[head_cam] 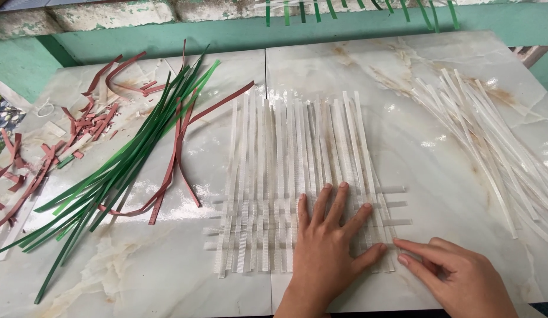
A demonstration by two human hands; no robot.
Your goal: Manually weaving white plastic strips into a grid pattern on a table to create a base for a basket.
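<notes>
A partly woven mat of translucent white plastic strips [274, 176] lies flat on the marble slab [168, 259], several long strips running away from me and a few crossing near the bottom. My left hand [327, 241] presses flat on the mat's lower right part, fingers spread. My right hand [456, 274] sits just right of it, its fingertips touching the ends of the strips at the mat's lower right edge.
A bundle of green strips [121, 165] lies at left, mixed with brown-red strips [180, 153] and short red-brown offcuts [79, 126]. A loose pile of white strips [492, 141] fans out at right. More green strips [356, 9] hang over the far wall.
</notes>
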